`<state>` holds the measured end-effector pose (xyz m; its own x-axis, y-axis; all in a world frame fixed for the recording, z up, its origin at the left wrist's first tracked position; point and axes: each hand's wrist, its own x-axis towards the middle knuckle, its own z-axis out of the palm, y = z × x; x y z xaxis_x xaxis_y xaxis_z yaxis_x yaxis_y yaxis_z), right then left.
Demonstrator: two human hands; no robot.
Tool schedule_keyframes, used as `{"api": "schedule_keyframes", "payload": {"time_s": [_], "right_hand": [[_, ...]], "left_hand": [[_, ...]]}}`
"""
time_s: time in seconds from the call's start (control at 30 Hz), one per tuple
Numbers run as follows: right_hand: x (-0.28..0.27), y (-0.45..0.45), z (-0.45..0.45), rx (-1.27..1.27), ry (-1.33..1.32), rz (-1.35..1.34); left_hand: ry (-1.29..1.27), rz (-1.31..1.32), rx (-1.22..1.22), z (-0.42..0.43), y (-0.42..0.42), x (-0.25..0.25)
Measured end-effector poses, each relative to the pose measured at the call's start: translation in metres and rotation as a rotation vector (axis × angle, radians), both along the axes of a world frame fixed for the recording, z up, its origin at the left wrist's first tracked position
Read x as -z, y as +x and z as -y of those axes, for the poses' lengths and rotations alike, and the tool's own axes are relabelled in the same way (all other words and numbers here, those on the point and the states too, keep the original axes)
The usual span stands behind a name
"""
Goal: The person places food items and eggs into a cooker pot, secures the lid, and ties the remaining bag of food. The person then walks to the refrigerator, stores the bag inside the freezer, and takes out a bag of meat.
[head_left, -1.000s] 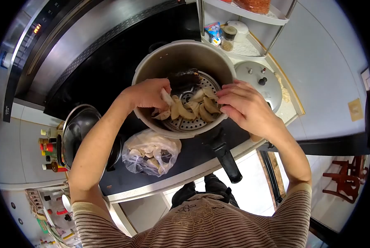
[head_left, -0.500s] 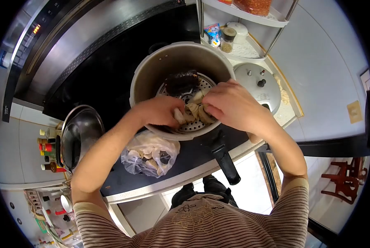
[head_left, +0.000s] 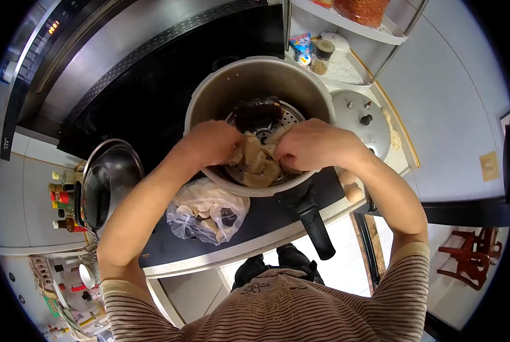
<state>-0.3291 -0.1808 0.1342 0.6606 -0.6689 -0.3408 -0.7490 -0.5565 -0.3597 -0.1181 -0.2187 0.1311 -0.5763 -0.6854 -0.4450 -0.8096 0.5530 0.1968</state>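
A deep metal pressure cooker pot [head_left: 200, 108] stands in front of me with a perforated steamer rack [head_left: 292, 115] inside. Pale dumplings [head_left: 256, 162] lie loosely heaped on the near half of the rack. Behind them rests a dark, blackish elongated piece of food [head_left: 257, 112] whose kind I cannot make out. My left hand [head_left: 216, 142] reaches over the pot's left side, fingers curled on a dumpling at the heap's edge. From the right, my right hand [head_left: 311, 145] is closed against dumplings; its fingertips are partly hidden. A clear plastic bag [head_left: 209, 211] with more dumplings lies before the pot.
The cooker's lid [head_left: 360, 122] lies to the right, near two eggs [head_left: 353, 191]. A black pot handle [head_left: 316, 231] juts toward me over the counter edge. A metal pan [head_left: 112, 176] stands left, beside several bottles [head_left: 66, 196]. A corner shelf [head_left: 346, 71] holds jars.
Both hands have drawn apart over the rack, the left moving outward and up. More dumplings now show spread between them. The view has shifted slightly.
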Motion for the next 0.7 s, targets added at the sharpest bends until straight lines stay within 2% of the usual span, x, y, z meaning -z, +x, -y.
{"api": "schedule_keyframes", "payload": {"time_s": [0.07,0.17,0.27,0.3,0.4,0.5,0.57,0.63,0.7], "right_hand": [[0.0,0.005,0.003,-0.029,0.035,-0.057],[0.001,0.002,0.008,-0.027,-0.021,-0.149],[-0.002,-0.004,0.014,0.019,-0.061,-0.166],[-0.002,-0.007,0.015,0.037,-0.062,-0.16],[0.006,-0.024,0.014,0.105,-0.191,0.231],[-0.005,-0.033,-0.001,0.189,-0.357,0.431],[-0.024,-0.036,-0.023,0.32,-0.192,0.524],[-0.03,-0.035,-0.052,0.204,-0.158,0.77],[-0.043,-0.025,-0.088,0.127,0.018,0.877]], "left_hand": [[0.028,-0.048,0.058,0.002,0.006,0.02],[0.096,-0.055,0.057,0.003,0.002,0.014],[-0.107,-0.21,-0.011,0.004,0.014,0.002],[-0.141,-0.392,-0.064,-0.002,0.019,-0.013],[-0.216,-0.82,-0.366,-0.047,0.037,-0.047],[-0.144,-1.006,-0.712,-0.109,0.071,-0.025],[-0.037,-1.151,-0.841,-0.141,0.092,0.012],[-0.091,-0.915,-0.848,-0.163,0.114,0.048],[-0.187,-0.725,-0.798,-0.182,0.13,0.085]]}}
